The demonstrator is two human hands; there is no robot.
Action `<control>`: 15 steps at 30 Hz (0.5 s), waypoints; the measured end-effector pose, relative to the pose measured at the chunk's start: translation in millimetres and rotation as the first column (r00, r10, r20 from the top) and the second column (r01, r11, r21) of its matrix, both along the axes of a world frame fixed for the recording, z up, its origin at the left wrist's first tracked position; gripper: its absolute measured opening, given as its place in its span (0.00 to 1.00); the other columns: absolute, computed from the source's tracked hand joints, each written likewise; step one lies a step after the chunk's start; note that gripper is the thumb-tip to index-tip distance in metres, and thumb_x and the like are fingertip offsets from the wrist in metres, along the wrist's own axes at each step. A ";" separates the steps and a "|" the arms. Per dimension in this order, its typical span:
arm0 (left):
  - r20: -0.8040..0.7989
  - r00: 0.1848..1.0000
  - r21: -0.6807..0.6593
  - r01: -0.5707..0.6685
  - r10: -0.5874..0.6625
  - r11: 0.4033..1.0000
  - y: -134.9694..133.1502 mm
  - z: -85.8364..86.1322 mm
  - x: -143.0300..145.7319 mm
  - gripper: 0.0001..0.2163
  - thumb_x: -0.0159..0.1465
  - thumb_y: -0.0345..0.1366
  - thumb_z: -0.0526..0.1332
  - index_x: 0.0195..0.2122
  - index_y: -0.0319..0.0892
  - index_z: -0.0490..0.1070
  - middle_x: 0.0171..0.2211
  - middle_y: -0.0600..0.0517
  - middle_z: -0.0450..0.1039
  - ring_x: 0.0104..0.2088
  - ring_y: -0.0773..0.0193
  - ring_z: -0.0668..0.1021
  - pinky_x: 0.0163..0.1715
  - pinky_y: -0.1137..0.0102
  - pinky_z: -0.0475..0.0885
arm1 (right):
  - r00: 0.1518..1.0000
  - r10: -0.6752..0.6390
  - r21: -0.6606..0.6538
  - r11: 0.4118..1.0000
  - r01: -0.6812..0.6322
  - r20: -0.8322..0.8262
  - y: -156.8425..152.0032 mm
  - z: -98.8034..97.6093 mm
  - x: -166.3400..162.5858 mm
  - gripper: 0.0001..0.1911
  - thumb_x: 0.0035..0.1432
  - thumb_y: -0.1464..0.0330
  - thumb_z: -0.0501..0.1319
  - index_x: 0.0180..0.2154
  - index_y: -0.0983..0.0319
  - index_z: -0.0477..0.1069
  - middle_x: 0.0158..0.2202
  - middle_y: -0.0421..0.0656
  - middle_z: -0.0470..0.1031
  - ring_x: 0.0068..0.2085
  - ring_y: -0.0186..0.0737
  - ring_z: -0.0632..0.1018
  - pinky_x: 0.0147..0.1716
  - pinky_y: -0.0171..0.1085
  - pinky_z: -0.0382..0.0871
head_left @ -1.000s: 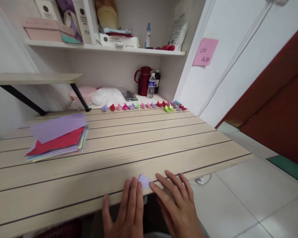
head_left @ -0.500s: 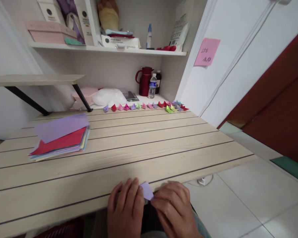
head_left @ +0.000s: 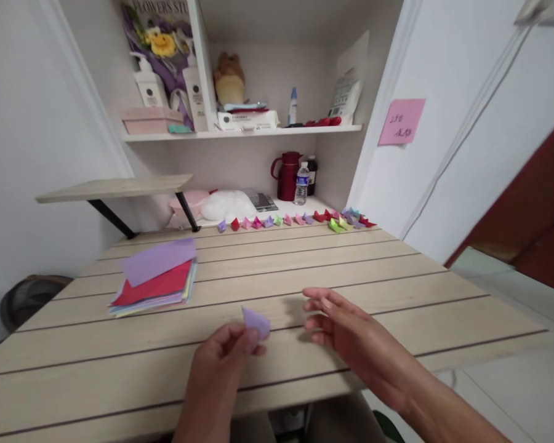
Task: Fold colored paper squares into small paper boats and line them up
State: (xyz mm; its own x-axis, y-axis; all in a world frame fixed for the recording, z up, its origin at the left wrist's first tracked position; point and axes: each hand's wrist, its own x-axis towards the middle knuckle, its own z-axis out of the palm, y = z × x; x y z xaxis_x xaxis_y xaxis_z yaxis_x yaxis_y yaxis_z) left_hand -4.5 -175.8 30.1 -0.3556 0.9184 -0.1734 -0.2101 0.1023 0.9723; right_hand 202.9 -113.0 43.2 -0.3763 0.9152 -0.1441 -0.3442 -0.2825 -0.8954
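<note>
A small folded piece of purple paper (head_left: 256, 321) is pinched between the thumb and fingers of my left hand (head_left: 228, 351), just above the wooden table (head_left: 268, 271). To its right, my right hand (head_left: 339, 326) is held in the air with its fingers apart and nothing in them. Farther left on the table lies a stack of coloured paper sheets (head_left: 154, 286), a purple one loosely on top of a red one. Along the table's back edge runs a row of small folded paper figures (head_left: 269, 222) in several colours, bunched closer together at the right end.
A small raised wooden shelf (head_left: 115, 186) on black legs stands at the back left. Behind the table, a white cabinet holds a dark red jug (head_left: 289, 176), a water bottle (head_left: 301, 184) and a white plastic bag (head_left: 228, 205). A pink note (head_left: 401, 122) sticks to the wall.
Both hands have moved up from the table's front edge, over the tabletop. My right hand has let go of the purple paper and opened; my left keeps it. The view has tilted upward.
</note>
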 end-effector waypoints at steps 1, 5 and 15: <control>0.048 0.999 0.015 -0.002 0.001 1.000 18.2 3.5 -2.8 0.17 0.45 0.48 0.76 0.29 0.40 0.80 0.27 0.51 0.80 0.31 0.66 0.78 0.37 0.75 0.71 | 0.998 0.066 0.013 0.998 -0.066 0.006 13.8 6.2 -7.8 0.21 0.59 0.53 0.67 0.49 0.58 0.75 0.46 0.45 0.73 0.41 0.39 0.77 0.40 0.38 0.70; 0.171 0.985 0.050 -0.014 0.005 0.999 87.8 7.2 -11.3 0.19 0.44 0.46 0.76 0.32 0.40 0.79 0.34 0.49 0.82 0.29 0.70 0.77 0.38 0.74 0.73 | 0.981 0.193 0.072 0.979 -0.192 -0.001 61.4 22.0 -39.1 0.30 0.54 0.45 0.67 0.50 0.59 0.74 0.47 0.46 0.73 0.41 0.42 0.78 0.38 0.39 0.70; 0.142 0.979 0.122 0.126 -0.143 0.985 171.0 -5.0 5.1 0.23 0.39 0.52 0.76 0.27 0.37 0.79 0.23 0.49 0.78 0.23 0.68 0.75 0.30 0.72 0.72 | 0.999 0.041 0.102 0.994 -0.038 -0.032 137.5 -3.3 -70.1 0.27 0.37 0.55 0.79 0.32 0.63 0.70 0.23 0.38 0.74 0.24 0.32 0.74 0.26 0.32 0.60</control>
State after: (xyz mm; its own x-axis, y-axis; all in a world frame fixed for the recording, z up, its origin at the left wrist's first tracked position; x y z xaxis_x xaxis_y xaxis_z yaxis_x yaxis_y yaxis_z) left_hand 0.7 -4.9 25.1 -0.2052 0.9726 -0.1092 -0.3460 0.0323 0.9377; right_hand 132.9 24.5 39.9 -0.4155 0.9088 -0.0380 -0.3654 -0.2050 -0.9080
